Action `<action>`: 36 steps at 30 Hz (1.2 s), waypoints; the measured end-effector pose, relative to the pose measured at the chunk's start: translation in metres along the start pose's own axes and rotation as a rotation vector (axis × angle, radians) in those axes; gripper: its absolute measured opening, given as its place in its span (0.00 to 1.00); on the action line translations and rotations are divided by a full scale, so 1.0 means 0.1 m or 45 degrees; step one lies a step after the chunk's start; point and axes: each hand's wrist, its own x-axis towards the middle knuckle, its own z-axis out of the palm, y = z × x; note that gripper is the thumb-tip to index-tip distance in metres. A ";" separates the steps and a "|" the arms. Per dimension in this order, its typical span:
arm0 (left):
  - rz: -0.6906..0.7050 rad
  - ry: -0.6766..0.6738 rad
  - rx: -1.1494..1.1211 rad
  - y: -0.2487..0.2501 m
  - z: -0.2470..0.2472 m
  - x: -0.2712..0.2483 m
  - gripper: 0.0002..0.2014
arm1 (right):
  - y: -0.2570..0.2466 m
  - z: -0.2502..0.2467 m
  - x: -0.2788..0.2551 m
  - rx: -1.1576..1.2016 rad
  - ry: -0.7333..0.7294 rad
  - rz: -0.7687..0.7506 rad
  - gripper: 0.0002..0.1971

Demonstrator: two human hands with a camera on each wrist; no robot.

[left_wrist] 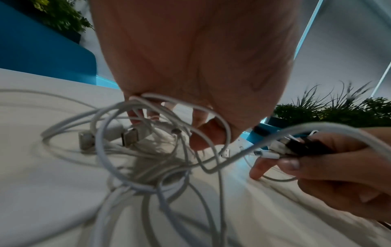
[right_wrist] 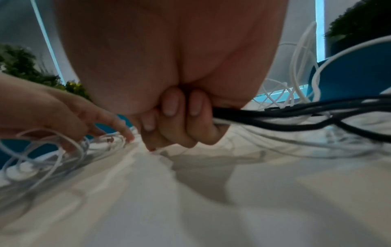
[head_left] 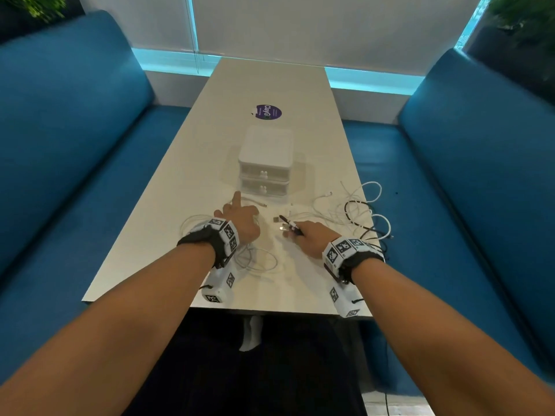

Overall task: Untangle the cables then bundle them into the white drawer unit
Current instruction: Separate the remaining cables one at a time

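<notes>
The white drawer unit [head_left: 264, 163] stands mid-table with both drawers closed. Just in front of it my left hand [head_left: 240, 216] grips loops of white cable [left_wrist: 131, 107], its index finger sticking out straight toward the unit. Two metal USB plugs [left_wrist: 130, 136] lie under that hand. To the right, my right hand [head_left: 300, 234] is curled round a bunch of black and white cable ends [left_wrist: 296, 147]. The black cable [right_wrist: 296, 115] trails from it to a tangle of black and white cables [head_left: 360, 211] near the table's right edge.
More white cable [head_left: 258, 261] lies coiled on the table [head_left: 204, 151] under my left wrist. A purple round sticker [head_left: 268, 112] sits behind the drawer unit. Blue sofas [head_left: 75, 145] run along both long sides of the table. Cable loops hang over the right edge.
</notes>
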 end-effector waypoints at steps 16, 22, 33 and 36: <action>0.308 0.080 0.440 -0.16 -0.07 0.10 0.20 | -0.02 -0.12 0.03 0.064 0.178 0.243 0.15; 0.325 0.029 0.525 -0.13 -0.09 0.10 0.20 | -0.13 0.00 0.02 0.102 0.095 0.253 0.18; 0.459 0.103 0.618 -0.04 -0.03 0.12 0.09 | -0.23 -0.03 -0.09 0.150 0.103 0.341 0.09; 0.495 0.123 0.730 -0.02 -0.02 0.09 0.07 | -0.26 -0.01 -0.08 0.173 0.089 0.336 0.09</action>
